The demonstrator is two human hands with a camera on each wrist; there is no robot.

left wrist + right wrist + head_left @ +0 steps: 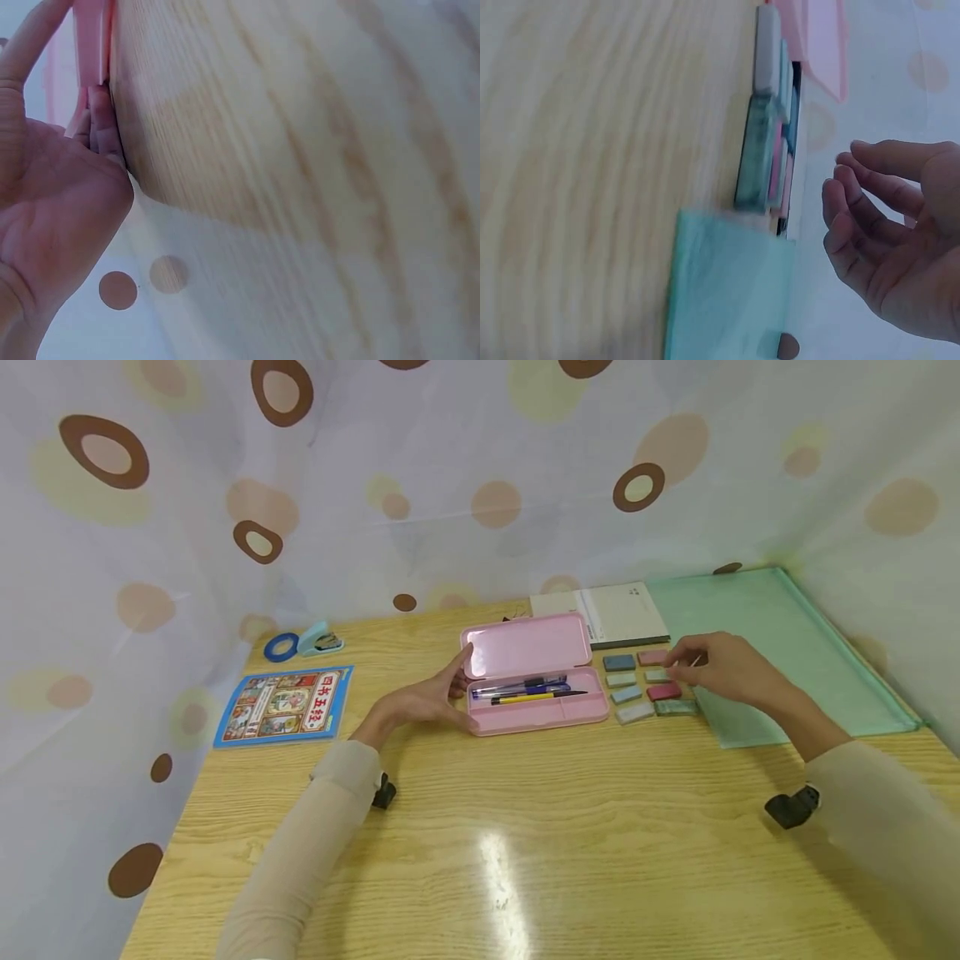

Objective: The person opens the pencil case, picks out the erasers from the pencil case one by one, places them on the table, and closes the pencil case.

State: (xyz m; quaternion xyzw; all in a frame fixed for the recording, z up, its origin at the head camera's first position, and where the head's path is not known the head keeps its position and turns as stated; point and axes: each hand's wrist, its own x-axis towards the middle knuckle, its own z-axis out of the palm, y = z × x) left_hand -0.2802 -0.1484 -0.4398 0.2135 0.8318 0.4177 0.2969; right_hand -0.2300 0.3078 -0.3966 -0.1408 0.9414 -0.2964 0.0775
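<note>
A pink pencil case (585,716) lies with its lid (528,646) raised; inside are two blue-capped pens (517,687) and a yellow-and-black pencil (536,697). At its left end my left hand (427,702) touches the case, thumb at the front corner and index finger by the lid. To the right of the case several small erasers sit in two columns, among them a dark blue eraser (618,662), a grey-white eraser (634,712) and a green eraser (676,707). Over the right column hovers my right hand (889,232), fingers loosely bent and nothing visible between them.
A light notebook (622,612) lies behind the erasers, and a translucent green mat (810,652) covers the right back corner. At left are a blue-edged booklet (285,703), a blue tape roll (281,647) and a light-blue dispenser (318,640). Patterned cloth (450,460) hangs behind the table.
</note>
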